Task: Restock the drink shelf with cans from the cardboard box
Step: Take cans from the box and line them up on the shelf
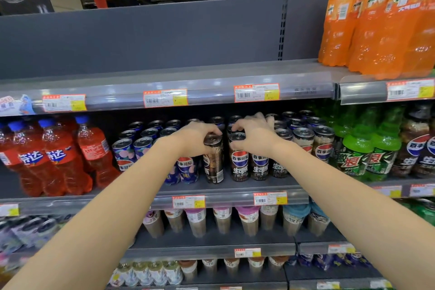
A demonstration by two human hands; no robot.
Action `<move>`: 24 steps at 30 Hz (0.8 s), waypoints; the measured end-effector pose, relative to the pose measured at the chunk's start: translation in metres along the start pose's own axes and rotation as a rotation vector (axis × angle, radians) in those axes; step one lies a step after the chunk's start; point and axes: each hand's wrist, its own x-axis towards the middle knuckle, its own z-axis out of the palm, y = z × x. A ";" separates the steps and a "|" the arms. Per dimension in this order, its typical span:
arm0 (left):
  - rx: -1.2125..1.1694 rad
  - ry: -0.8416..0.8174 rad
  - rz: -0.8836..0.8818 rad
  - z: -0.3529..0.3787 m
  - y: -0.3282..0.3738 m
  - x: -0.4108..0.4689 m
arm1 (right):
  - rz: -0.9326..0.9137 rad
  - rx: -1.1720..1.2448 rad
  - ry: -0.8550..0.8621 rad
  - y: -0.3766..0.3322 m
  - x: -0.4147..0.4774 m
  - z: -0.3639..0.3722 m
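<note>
Both my arms reach to the middle drink shelf (226,187). My left hand (196,137) grips the top of a slim dark cola can (213,162) standing at the front of the shelf, its label turned sideways. My right hand (254,134) holds the top of the dark cola can beside it (239,160), which faces forward. More dark cans (323,146) stand in rows to the right and behind, and blue peach-printed cans (123,150) stand to the left. The cardboard box is out of view.
Red soda bottles (54,155) fill the shelf's left end; green bottles (367,148) and dark cola bottles stand at the right. Orange soda bottles (381,28) sit on the grey top shelf (164,73). Cup drinks (223,219) line the lower shelves.
</note>
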 end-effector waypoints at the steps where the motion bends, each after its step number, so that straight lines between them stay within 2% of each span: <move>1: -0.010 0.003 -0.007 0.002 0.000 0.000 | -0.004 0.000 0.005 -0.001 -0.001 0.000; 4: 0.027 0.035 -0.020 0.008 0.004 0.002 | -0.039 -0.030 0.009 -0.007 0.001 -0.001; 7: 0.161 0.090 -0.008 0.012 0.012 0.002 | -0.061 -0.060 -0.002 -0.012 0.003 0.001; 10: 0.255 0.053 -0.010 0.008 0.016 -0.002 | -0.067 -0.107 -0.024 -0.012 0.003 0.007; 17: 0.100 0.044 -0.050 0.012 0.016 -0.004 | -0.041 -0.130 -0.083 -0.002 0.002 0.014; 24: 0.172 0.000 -0.055 0.017 0.021 -0.006 | -0.088 -0.163 -0.097 0.003 -0.001 0.015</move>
